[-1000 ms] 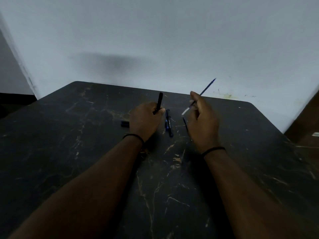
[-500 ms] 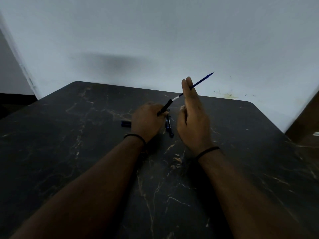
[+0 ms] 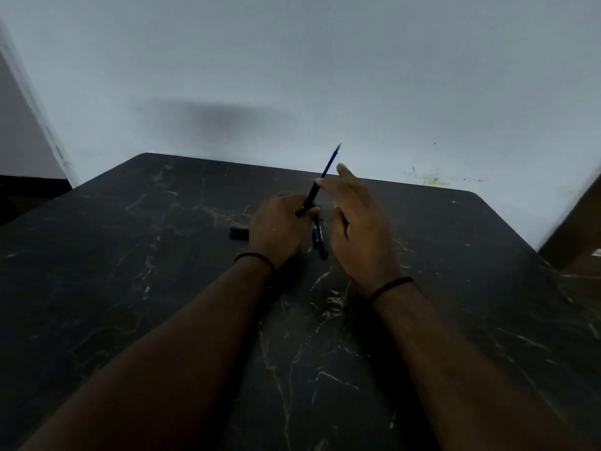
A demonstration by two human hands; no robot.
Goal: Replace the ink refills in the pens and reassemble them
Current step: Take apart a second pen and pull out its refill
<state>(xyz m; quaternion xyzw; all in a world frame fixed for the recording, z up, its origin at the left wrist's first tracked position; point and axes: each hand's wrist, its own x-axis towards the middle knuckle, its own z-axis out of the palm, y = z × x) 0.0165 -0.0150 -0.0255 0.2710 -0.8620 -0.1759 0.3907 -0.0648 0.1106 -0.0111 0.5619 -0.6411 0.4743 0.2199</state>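
My left hand (image 3: 279, 224) grips a black pen barrel (image 3: 310, 198) that tilts up and to the right. A blue ink refill (image 3: 331, 161) sticks out of the barrel's upper end. My right hand (image 3: 356, 222) hovers just right of the barrel with its fingers straight and holds nothing; a fingertip is close to the barrel's top. Another black and blue pen (image 3: 319, 239) lies on the table between my hands. A small dark pen part (image 3: 238, 233) lies on the table left of my left hand.
The dark marbled table (image 3: 130, 271) stretches out on all sides of my hands. A pale wall (image 3: 292, 76) rises right behind its far edge. A brown piece of furniture (image 3: 579, 229) stands at the right edge.
The refill went from my right hand into the barrel and now sits deeper. My right hand has let go of it and opened. The barrel has tilted more upright.
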